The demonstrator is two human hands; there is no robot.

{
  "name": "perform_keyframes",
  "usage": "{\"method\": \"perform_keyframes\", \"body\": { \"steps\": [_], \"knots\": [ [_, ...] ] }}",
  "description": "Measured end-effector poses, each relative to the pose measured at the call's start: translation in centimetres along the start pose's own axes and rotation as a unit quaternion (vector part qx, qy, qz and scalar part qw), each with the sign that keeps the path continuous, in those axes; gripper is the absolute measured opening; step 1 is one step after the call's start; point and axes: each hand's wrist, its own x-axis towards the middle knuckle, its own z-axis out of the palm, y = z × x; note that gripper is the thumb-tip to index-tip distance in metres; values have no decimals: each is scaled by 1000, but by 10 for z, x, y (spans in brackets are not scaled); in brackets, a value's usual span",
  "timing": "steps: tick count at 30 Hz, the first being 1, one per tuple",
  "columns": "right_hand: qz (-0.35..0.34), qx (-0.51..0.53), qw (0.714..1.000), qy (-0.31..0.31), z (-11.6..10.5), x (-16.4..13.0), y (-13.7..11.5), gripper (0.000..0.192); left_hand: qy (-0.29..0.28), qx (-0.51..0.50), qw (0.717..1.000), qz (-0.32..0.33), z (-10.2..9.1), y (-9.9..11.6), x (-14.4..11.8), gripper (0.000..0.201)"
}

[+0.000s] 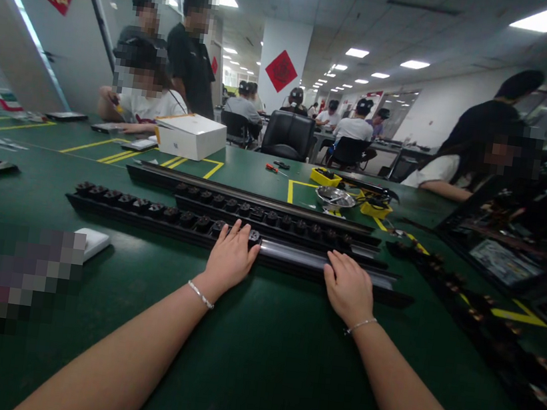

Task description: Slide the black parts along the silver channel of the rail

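Black socket rail (161, 216): left hand (229, 258) flat on top, right hand (349, 289) palm-down beside (both hands open, gripping nothing).

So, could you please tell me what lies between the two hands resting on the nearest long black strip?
In the head view, between the left hand and right hand lies a bare, shiny grey stretch of the long black strip, without sockets.

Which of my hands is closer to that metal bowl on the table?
Right. Your right hand rests on the near black rail, with the metal bowl beyond it, slightly to its left. Your left hand lies farther left on that rail.
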Motion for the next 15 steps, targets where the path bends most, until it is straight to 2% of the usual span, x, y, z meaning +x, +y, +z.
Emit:
{"method": "perform_keyframes", "body": {
  "steps": [6, 12, 15],
  "knots": [
    [6, 2, 1000, -7, -1, 0, -1, 46, -5, -5, 1000, 6, 1, 0, 0, 56],
    [9, 2, 1000, -15, -2, 0, -2, 46, -5, 14, 999, -31, 2, 2, 1, 66],
    [9, 1, 1000, -12, -2, 0, -2, 46, -19, 20, 999, -28, 2, 2, 1, 64]
  ]
}}
